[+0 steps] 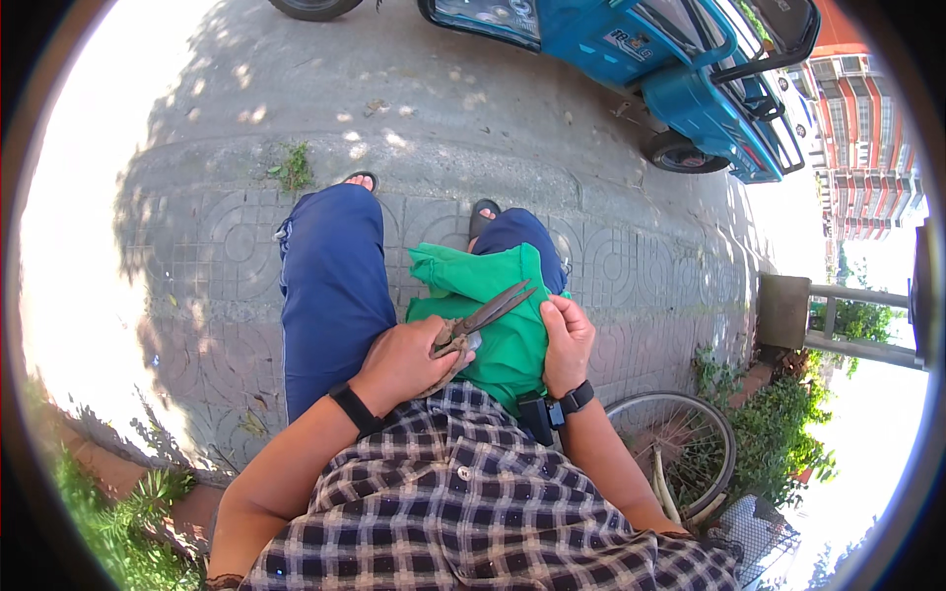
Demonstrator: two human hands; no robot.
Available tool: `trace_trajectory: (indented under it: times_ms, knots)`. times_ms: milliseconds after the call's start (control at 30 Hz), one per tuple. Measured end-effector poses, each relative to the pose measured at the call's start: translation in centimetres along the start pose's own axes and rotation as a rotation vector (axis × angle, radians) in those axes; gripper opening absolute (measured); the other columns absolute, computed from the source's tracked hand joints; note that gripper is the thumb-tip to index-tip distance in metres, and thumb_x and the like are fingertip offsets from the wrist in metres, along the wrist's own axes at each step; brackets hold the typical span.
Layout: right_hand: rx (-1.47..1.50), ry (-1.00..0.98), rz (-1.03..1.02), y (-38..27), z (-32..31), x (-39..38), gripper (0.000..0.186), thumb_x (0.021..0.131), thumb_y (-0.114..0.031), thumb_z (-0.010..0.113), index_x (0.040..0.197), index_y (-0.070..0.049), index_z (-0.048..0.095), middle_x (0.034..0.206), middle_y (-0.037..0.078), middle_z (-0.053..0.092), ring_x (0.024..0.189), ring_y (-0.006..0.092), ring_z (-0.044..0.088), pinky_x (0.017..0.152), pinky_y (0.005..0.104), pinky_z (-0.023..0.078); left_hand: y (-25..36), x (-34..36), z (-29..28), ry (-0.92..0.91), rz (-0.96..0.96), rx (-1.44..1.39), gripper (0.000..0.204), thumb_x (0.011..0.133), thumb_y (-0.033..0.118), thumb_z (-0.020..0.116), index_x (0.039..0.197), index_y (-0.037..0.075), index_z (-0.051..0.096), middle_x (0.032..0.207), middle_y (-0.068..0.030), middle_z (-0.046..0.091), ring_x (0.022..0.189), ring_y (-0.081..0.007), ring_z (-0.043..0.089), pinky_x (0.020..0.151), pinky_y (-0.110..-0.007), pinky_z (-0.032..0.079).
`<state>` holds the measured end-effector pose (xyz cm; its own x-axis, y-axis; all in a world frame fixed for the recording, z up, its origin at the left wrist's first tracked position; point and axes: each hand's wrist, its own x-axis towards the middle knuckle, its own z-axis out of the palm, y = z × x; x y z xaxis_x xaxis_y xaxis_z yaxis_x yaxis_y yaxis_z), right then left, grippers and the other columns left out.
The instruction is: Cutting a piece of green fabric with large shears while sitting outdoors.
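Observation:
Green cloth lies bunched across my lap, mostly over the right thigh. My left hand is closed round the handles of a pair of scissors, which look wrapped in brownish material. Their dark blades point up and right over the cloth, slightly parted. Close to the blade tips, my right hand pinches the cloth's right edge between thumb and fingers. Whether a thread is also in that pinch is too small to tell. Both wrists wear black bands. A small dark device sits by the right wrist.
I sit with knees apart in blue trousers on a patterned pavement. Ahead to the right stands a blue three-wheeled vehicle. A bicycle wheel and green bushes are close on my right. Plants grow at the lower left.

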<state>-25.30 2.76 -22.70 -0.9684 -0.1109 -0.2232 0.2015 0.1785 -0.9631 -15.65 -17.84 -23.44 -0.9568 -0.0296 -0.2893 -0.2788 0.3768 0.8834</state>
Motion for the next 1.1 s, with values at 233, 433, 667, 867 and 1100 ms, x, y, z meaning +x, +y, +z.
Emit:
trace_trajectory:
  times_ms: [233, 433, 667, 867, 1100]
  knots:
    - [0.014, -0.003, 0.011, 0.0, -0.2, 0.0, 0.013, 0.090, -0.010, 0.060, 0.096, 0.001, 0.065, 0.086, -0.001, 0.064, 0.074, 0.0039, 0.055, 0.068, 0.0192, 0.044, -0.6, 0.1, 0.4, 0.051, -0.003, -0.030, 0.030, 0.076, 0.022, 0.071, 0.093, 0.001, 0.057, 0.074, -0.0180, 0.062, 0.066, -0.0329, 0.062, 0.059, -0.038, 0.047]
    - [0.002, -0.008, 0.005, 0.3, -0.5, -0.1, 0.015, 0.090, -0.011, 0.060, 0.098, 0.001, 0.065, 0.087, 0.000, 0.064, 0.075, 0.0043, 0.055, 0.069, 0.0198, 0.044, -0.4, 0.2, 0.4, 0.019, -0.047, 0.033, 0.034, 0.079, 0.030, 0.068, 0.092, 0.001, 0.056, 0.077, -0.0202, 0.062, 0.073, -0.0375, 0.061, 0.063, -0.043, 0.047]
    - [0.015, 0.012, -0.023, 0.3, -0.2, 0.0, 0.016, 0.089, -0.013, 0.062, 0.096, 0.002, 0.065, 0.079, -0.006, 0.058, 0.067, 0.0006, 0.046, 0.059, 0.0171, 0.037, 0.2, -0.2, 0.3, 0.064, 0.010, -0.047, 0.027, 0.077, 0.021, 0.070, 0.085, 0.001, 0.054, 0.070, -0.0174, 0.060, 0.063, -0.0327, 0.061, 0.057, -0.038, 0.045]
    - [-0.008, 0.006, -0.024, 0.3, -0.2, 0.0, 0.016, 0.089, -0.012, 0.062, 0.097, 0.001, 0.065, 0.079, -0.006, 0.058, 0.067, 0.0004, 0.046, 0.059, 0.0168, 0.036, -0.9, 0.3, 0.8, 0.117, -0.028, -0.003, 0.027, 0.077, 0.021, 0.070, 0.090, 0.001, 0.056, 0.070, -0.0159, 0.060, 0.062, -0.0308, 0.060, 0.057, -0.037, 0.045]
    - [0.028, -0.005, -0.010, 0.6, -0.4, 0.1, 0.016, 0.089, -0.012, 0.062, 0.098, 0.001, 0.065, 0.080, -0.006, 0.058, 0.068, 0.0000, 0.046, 0.059, 0.0164, 0.036, -0.8, 0.0, 0.9, 0.079, 0.046, -0.014, 0.027, 0.078, 0.020, 0.070, 0.083, 0.001, 0.053, 0.067, -0.0158, 0.059, 0.060, -0.0293, 0.060, 0.055, -0.037, 0.044]
